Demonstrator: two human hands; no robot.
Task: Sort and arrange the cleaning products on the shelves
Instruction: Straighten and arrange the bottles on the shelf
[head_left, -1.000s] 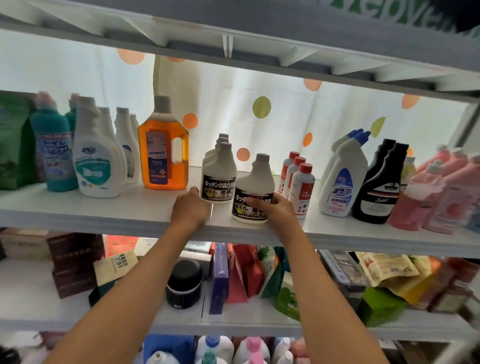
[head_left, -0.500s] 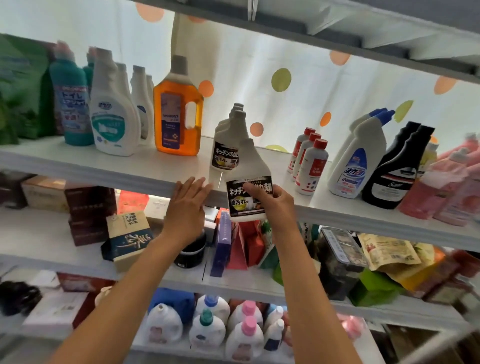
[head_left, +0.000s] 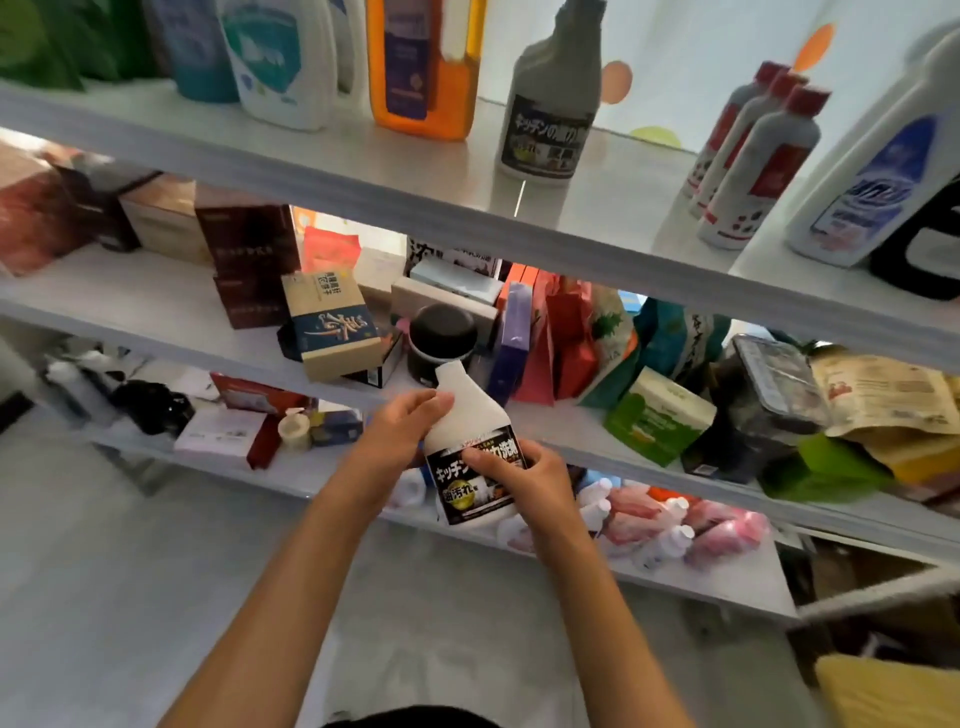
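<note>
Kitchen cleaner bottle came off top shelf, lowered to chest; right hand fingers clamped on label, left hand gripped shoulder; likely relocating

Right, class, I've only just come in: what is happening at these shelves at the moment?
A person is holding a white bottle with a black label in both hands, in front of the shelves and below the top shelf. The left hand grips its neck and shoulder, and the right hand holds it across the label. A matching bottle stands on the top shelf, between an orange bottle and red-capped bottles.
</note>
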